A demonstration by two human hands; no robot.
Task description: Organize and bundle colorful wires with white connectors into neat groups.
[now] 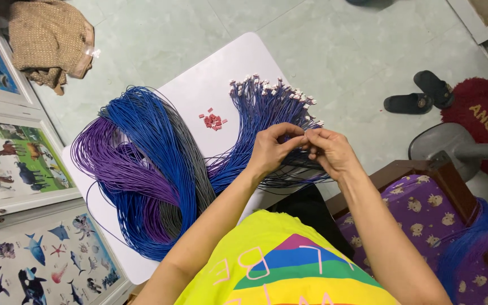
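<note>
Both hands meet over the right edge of the white table (199, 85): the left hand (269, 149) and right hand (329, 151) pinch their fingertips together on thin wire ends from the blue wires with white plugs (266, 107). A small heap of red plugs (213, 120) lies just beside; a big coil of blue, purple and grey wire (142, 169) fills the table's left

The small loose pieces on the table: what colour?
Red, seen in the head view.
</note>
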